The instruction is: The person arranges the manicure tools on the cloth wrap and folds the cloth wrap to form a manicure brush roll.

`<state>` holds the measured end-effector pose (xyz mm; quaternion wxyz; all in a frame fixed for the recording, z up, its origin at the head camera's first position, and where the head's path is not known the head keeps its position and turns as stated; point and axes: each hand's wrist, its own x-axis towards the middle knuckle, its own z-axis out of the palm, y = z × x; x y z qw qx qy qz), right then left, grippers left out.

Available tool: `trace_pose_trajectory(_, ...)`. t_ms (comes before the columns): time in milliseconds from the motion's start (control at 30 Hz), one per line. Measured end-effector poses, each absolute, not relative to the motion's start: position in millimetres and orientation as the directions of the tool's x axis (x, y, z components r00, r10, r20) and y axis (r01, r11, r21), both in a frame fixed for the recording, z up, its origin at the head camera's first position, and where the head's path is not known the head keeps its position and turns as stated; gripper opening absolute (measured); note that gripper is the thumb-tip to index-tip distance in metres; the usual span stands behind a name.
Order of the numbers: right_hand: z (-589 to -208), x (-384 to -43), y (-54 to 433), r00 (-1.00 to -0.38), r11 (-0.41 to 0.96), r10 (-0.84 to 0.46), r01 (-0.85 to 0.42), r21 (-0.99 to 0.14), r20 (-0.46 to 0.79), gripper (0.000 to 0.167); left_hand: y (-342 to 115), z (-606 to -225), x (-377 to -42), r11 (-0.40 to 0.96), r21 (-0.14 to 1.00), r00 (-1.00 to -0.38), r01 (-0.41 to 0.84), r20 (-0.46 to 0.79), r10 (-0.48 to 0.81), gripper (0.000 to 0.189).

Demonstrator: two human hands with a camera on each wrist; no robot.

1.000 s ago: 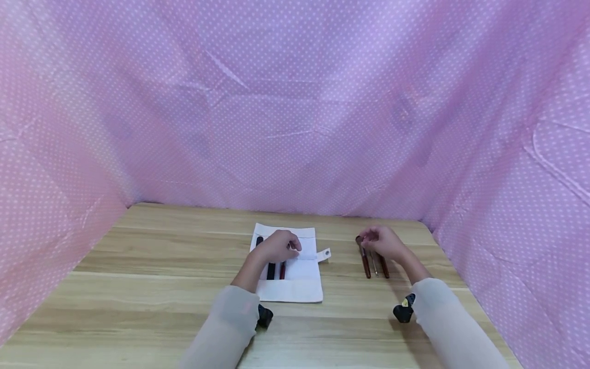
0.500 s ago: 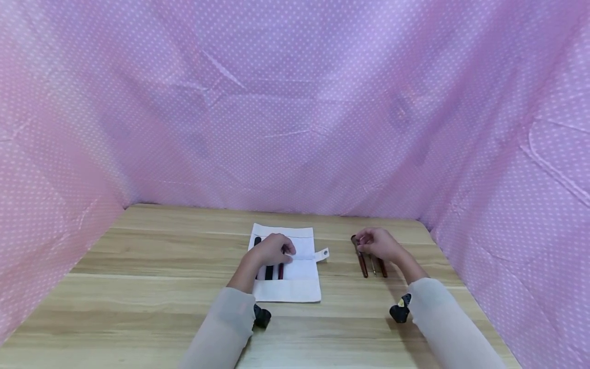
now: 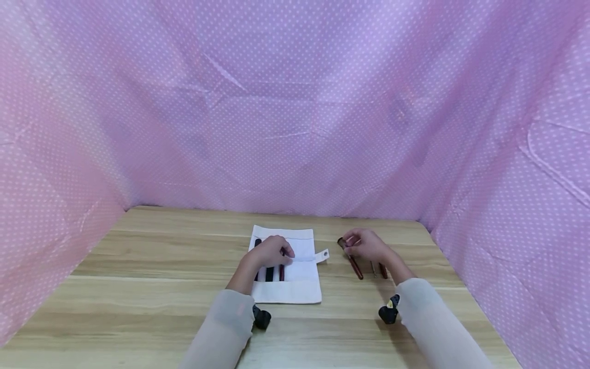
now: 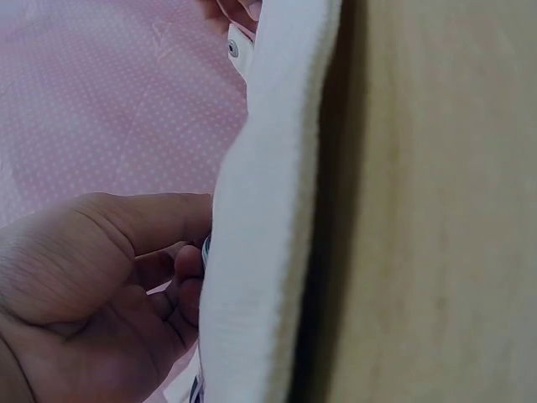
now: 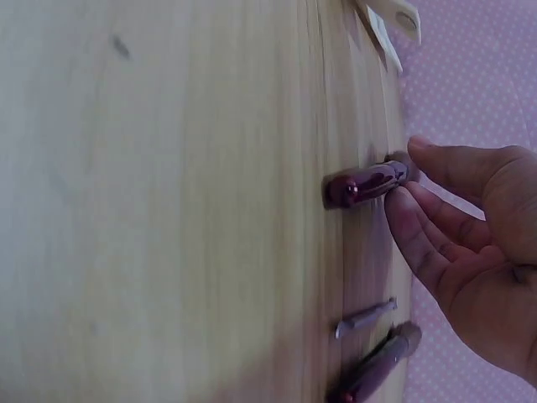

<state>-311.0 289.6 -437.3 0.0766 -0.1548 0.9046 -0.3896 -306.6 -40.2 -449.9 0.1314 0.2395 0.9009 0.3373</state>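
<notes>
A white fabric pouch (image 3: 301,292) lies unfolded on the table, with several dark and red handled tools (image 3: 269,274) in it. My left hand (image 3: 271,251) is over the pouch, fingers bent and thumb near its middle fold; in the left wrist view the pouch's edge hides the fingertips, so a grip cannot be made out. To the right, my right hand (image 3: 367,245) pinches a dark red brush (image 3: 354,266) between thumb and fingers, its brown head pointing away. Beside that hand lie a thin metal tool (image 5: 366,318) and another dark red brush (image 5: 377,369).
A snap strap (image 3: 322,255) sticks out from the pouch's right side. The wooden table (image 3: 161,287) ends at a pink polka-dot cloth (image 3: 295,128) hanging behind and at both sides.
My right hand has moved left with the brush, away from the thin tool and the other brush. My left thumb and fingers have drawn closer together over the pouch.
</notes>
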Motion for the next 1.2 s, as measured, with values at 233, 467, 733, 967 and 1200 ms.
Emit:
trace_pose_trajectory(233,-440,-313,277,-0.932,0.687,-0.361,-0.235,-0.687,-0.043,0.043,-42,-453,-308,0.659,0.667,-0.860,0.348,-0.052,0.507,0.009)
trace_pose_trajectory(467,-444,-315,267,-0.937,0.718,-0.343,-0.218,-0.661,-0.063,0.040,-42,-456,-310,0.652,0.678,-0.865,0.340,-0.048,0.500,0.010)
trace_pose_trajectory(733,-435,-320,255,-0.949,0.681,-0.316,-0.217,-0.699,-0.012,0.027,-44,-455,-311,0.650,0.675,-0.860,0.350,-0.043,0.508,0.010)
trace_pose_trajectory(967,-417,-325,237,-0.946,0.601,-0.312,-0.266,-0.754,0.086,0.029,-45,-454,-311,0.651,0.676,-0.860,0.345,-0.049,0.507,0.009)
trace_pose_trajectory(1200,-403,-330,209,-0.962,0.492,-0.252,-0.218,-0.843,0.101,0.037,-45,-454,-313,0.637,0.683,-0.853,0.358,-0.040,0.521,0.008)
